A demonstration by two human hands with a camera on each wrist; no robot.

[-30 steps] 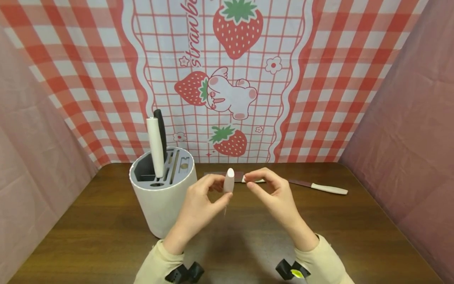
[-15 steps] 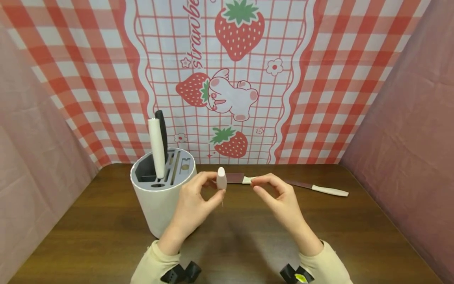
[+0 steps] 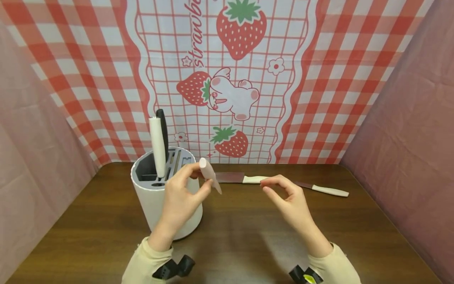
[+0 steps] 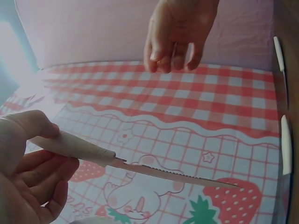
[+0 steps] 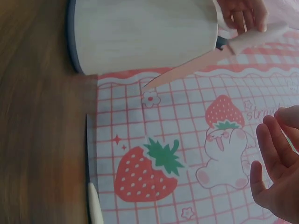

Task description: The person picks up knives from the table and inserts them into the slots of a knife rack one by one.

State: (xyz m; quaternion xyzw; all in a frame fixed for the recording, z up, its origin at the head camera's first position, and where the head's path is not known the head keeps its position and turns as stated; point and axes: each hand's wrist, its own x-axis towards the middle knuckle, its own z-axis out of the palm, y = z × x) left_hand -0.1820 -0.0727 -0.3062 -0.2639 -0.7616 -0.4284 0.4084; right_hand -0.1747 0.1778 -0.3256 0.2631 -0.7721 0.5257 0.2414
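And there's the left hand [image 3: 181,197], thumb and fingers pinching the pale handle of a serrated knife [image 3: 207,169], up in the air near the rim of the white knife block [image 3: 150,209], its blade slanting down toward the wooden table [image 3: 241,244]. Across from it, the right hand [image 3: 291,199] hovers, fingers loosely bent, holding nothing; thumb and forefinger come close, though I can't quite tell whether they meet. Beyond the hands a broad-bladed knife [image 3: 253,180] lies near the strawberry cloth [image 3: 337,79], a narrower knife [image 3: 330,191] to its right. Up from the block stand a white handle [image 3: 158,146] and, just behind, a black handle [image 3: 164,130].
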